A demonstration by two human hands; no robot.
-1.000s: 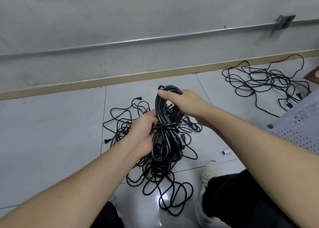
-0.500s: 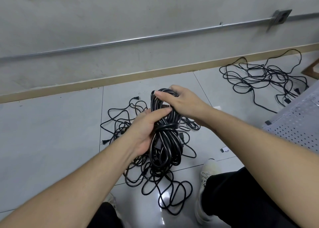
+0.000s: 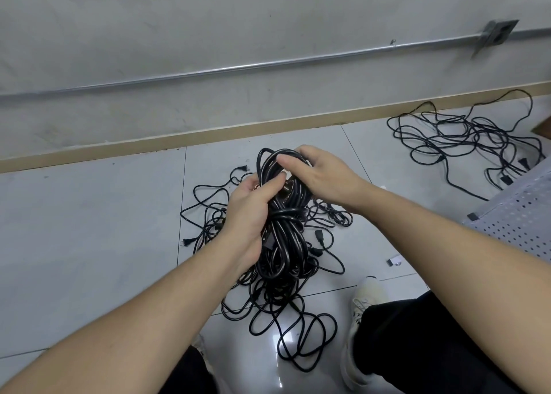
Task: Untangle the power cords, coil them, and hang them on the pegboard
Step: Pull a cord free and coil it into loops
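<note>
At centre frame of the head view, I hold the coiled cord bundle [image 3: 281, 214] above the loose tangle [image 3: 268, 289] on the floor, likely to secure its wrap. My left hand [image 3: 250, 211] grips the middle; my right hand [image 3: 319, 175] curls around its top loops. Pegboard [image 3: 518, 214] waits at right.

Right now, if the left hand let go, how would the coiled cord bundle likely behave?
Probably floppy: the coiled cord bundle sags below the left hand. Its cinching wrap likely keeps the loops together. The right hand grips only the top, so it might swing.
</note>
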